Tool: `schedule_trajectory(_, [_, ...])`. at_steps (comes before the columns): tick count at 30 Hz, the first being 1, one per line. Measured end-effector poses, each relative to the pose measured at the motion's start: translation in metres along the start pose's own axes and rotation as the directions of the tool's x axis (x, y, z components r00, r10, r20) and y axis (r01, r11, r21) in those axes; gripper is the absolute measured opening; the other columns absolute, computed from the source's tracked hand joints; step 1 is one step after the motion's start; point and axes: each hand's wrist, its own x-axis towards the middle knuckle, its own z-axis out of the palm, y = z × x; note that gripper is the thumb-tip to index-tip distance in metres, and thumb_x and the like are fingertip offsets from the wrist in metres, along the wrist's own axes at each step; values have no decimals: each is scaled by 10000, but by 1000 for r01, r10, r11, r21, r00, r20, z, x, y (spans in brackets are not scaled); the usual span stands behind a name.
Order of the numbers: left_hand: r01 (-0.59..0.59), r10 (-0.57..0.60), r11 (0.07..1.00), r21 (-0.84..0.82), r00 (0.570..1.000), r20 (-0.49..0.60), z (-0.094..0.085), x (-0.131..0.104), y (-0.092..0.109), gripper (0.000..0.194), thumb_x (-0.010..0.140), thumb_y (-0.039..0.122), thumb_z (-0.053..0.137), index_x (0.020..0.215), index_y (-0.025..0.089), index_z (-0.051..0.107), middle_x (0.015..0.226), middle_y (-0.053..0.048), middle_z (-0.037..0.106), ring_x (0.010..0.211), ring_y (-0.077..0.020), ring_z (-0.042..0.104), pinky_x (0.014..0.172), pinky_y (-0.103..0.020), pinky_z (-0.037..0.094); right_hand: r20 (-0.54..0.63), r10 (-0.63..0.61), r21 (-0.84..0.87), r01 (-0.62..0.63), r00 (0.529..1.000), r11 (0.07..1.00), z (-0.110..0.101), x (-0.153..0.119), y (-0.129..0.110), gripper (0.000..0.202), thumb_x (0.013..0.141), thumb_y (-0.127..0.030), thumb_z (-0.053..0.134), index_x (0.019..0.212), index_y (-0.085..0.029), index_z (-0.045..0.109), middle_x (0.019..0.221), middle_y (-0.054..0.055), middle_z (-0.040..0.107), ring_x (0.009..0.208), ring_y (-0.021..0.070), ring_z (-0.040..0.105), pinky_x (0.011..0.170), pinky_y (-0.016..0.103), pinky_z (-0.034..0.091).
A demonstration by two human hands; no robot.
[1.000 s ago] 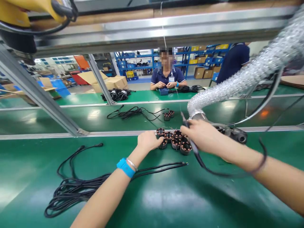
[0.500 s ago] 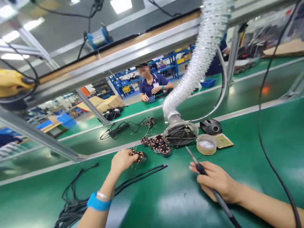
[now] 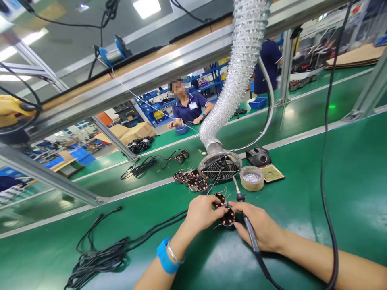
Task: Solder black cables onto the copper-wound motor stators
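Two round motor coils with copper windings, a rear one and a front one, are together between my hands. My left hand pinches them from the left, fingers over their rims. My right hand holds a soldering iron, its tip pointing up and away, while its thumb and a finger reach the right side of the front coil. Several more coils stand just behind, beside the round fan grille of an extraction hose.
Black cables lie bundled at the left. A round tub and a sponge tray sit right of the grille. A co-worker sits across the bench. A black cord hangs at the right.
My left hand has moved right with the two coils. My right hand has come left to meet them, still holding the iron. The view has shifted slightly.
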Motion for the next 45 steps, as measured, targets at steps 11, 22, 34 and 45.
schedule_trajectory(11, [9,9,781,-624,1000,25,41,-41,-55,399,963,447,376,883,167,649,802,-23,626,783,-181,540,743,-276,399,129,88,93,-101,988,991,9,0,-6,477,767,-223,704,1182,-228,470,1222,113,638,1116,262,641,915,395,570])
schedule_trajectory(22, [81,65,532,-843,989,136,54,-37,-40,390,873,521,540,714,165,529,605,52,398,581,-105,328,553,-238,254,124,132,64,-140,984,988,16,-5,-7,459,818,-330,696,1208,-233,475,1076,72,662,922,222,680,779,327,581])
schedule_trajectory(34, [146,46,288,-946,985,166,40,-25,-24,484,678,612,694,643,164,513,585,40,446,557,-91,341,558,-235,273,182,106,84,-123,978,989,17,-6,-8,446,868,-275,640,1273,-244,456,1130,69,664,987,206,680,828,304,579])
schedule_trajectory(45, [89,-6,786,-612,990,137,23,-52,-32,225,789,376,660,701,176,609,494,88,293,501,-89,265,509,-257,186,196,111,73,-127,974,989,16,-5,-4,465,858,-304,667,1266,-236,454,1101,77,668,950,214,690,787,310,594])
